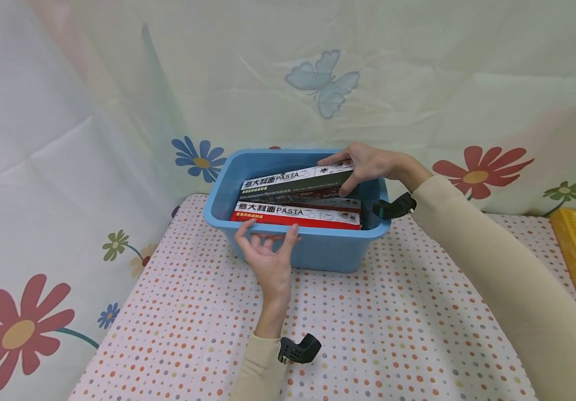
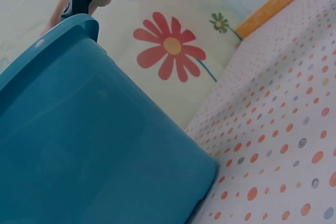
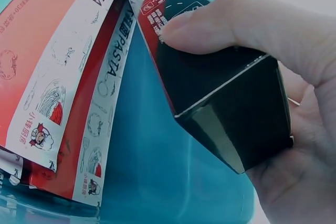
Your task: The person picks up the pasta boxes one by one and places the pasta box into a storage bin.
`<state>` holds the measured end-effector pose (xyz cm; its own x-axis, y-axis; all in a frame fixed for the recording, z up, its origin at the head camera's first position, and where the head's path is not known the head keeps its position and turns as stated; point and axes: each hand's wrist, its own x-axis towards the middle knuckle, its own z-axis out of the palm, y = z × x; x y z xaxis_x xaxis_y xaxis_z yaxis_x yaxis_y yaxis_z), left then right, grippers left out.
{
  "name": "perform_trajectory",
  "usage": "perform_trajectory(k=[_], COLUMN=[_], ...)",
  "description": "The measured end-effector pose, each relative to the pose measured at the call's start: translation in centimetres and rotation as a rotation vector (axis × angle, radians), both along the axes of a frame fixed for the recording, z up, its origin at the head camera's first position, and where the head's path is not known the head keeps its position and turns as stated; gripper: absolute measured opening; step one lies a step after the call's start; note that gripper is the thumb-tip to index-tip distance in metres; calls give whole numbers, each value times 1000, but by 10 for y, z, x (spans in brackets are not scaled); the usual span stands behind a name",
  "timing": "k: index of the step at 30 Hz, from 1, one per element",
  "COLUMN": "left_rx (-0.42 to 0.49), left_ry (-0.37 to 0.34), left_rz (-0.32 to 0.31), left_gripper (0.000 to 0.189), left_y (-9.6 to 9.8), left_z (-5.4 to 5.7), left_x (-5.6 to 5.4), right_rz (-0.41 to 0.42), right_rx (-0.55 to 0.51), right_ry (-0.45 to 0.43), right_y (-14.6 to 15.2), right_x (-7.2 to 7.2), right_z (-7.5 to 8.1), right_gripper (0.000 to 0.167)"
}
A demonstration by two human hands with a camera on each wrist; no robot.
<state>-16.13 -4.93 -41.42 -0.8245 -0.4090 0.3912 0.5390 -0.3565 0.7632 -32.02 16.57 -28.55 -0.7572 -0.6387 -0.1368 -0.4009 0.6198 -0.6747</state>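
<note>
A blue plastic bin (image 1: pixel 318 250) holds several pasta boxes. My right hand (image 1: pixel 370 162) grips the right end of a dark green black pepper pasta box (image 1: pixel 293 186), thumb on its front face and fingers behind. That box slants inside the bin, its right end raised. In the right wrist view the thumb presses the dark box (image 3: pixel 231 114) near its end. In front lies a red tomato pasta box (image 1: pixel 298 217), with another red box (image 3: pixel 86 150) behind it. My left hand (image 1: pixel 270 262) holds the bin's front rim, thumb and forefinger tips over the edge.
A yellow pasta box (image 1: pixel 575 262) lies at the far right of the dotted tablecloth (image 1: pixel 368 334). A flower-printed curtain (image 1: pixel 418 83) hangs right behind the bin. Black camera straps (image 1: pixel 300 350) sit on both wrists.
</note>
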Motion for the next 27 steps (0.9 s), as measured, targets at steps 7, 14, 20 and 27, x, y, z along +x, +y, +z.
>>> perform_trajectory(k=[7,14,20,27], left_rx=[7,18,10,-1], left_ry=[4,-2,-7,-6], left_rz=[-7,-10,-10,-15], left_gripper=[74,73,72,72], left_y=[1,2,3,3], left_z=[0,1,0,-1], left_x=[0,4,4,3], right_rz=[-9,-13,-43,-28], right_rx=[2,-25,-195,-228], right_ry=[-4,-19,-73,-69], right_y=[2,2,4,3], right_x=[0,1,2,8], right_z=[-1,-6,-1,6], right_gripper=[79,77,68,70])
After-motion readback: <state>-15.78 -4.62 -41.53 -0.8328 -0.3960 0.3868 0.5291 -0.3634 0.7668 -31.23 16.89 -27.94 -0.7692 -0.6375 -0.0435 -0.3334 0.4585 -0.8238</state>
